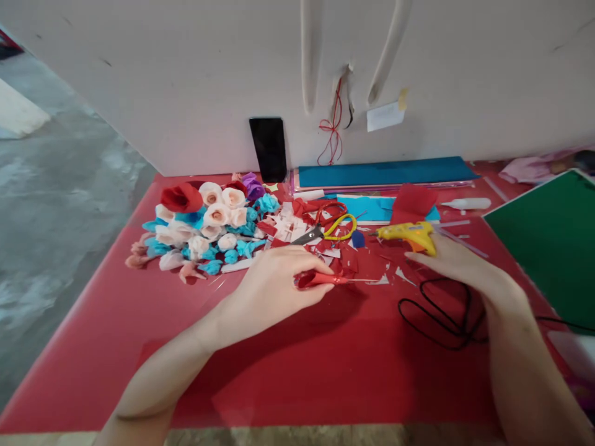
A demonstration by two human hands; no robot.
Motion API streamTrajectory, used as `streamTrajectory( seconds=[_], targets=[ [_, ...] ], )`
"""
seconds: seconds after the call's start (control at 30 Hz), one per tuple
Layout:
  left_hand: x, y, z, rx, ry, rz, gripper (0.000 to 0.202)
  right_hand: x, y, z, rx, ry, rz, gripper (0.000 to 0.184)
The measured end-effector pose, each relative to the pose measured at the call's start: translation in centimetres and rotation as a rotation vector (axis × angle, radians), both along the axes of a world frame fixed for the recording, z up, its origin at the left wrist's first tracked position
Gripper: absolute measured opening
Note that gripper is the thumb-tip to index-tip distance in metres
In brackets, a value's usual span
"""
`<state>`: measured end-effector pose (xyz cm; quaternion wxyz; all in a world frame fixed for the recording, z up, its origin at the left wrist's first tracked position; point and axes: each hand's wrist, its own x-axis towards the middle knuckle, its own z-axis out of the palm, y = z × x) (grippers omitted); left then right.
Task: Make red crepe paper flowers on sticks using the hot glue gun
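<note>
Pinched in my left hand [274,279] is a red paper flower [320,280], a thin pale stem pointing right from it. My right hand [458,257] has its fingers around the handle of a yellow glue gun [404,233], whose nozzle points left near the tabletop. From it a black cord [446,334] loops over the red table. Between the hands and a little beyond them, scissors [320,233] with red and yellow handles rest on red and white paper scraps. To the left lies a heap of crepe paper flowers [216,215] in white, blue, red and purple.
A black phone [269,150] leans upright against the pale wall. Blue paper [385,172] lies along the wall, and a white glue bottle [469,204] is at the right. A green board [553,241] covers the table's right side. Red string [331,127] hangs from a wall hole.
</note>
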<state>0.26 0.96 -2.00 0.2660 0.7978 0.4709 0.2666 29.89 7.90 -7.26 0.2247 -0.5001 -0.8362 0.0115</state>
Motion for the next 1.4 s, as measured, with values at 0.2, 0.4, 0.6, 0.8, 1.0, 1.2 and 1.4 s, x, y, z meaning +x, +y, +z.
streamTrajectory(
  seconds=[0.2,0.4,0.6,0.8,1.0,1.2,1.4],
  targets=[
    [0.1,-0.4,0.5,0.050,-0.163,0.037,0.007,1.5,0.1,0.6,-0.283,-0.076,0.225,0.022],
    [0.2,-0.8,1.1,0.046,-0.268,0.013,0.006,2.2,-1.0,2.5,-0.156,0.011,0.007,0.020],
    [0.0,-0.9,1.3,0.083,-0.275,-0.001,0.008,-3.3,-7.2,7.4,0.124,0.259,0.014,0.012],
    [-0.1,-1.3,1.2,0.088,-0.260,-0.056,0.010,-8.0,-9.3,7.1,0.104,0.186,0.202,0.027],
    [0.2,-1.5,1.1,0.117,-0.270,-0.146,0.012,-8.9,-8.5,6.2,0.028,0.309,0.287,0.014],
    [0.5,-1.5,1.3,0.112,-0.270,-0.153,0.009,-9.5,-8.8,6.5,-0.021,0.403,0.307,0.011],
    [0.5,-1.6,1.4,0.091,-0.265,-0.160,0.009,-9.2,-8.7,6.6,0.012,0.432,0.314,0.014]
  ],
)
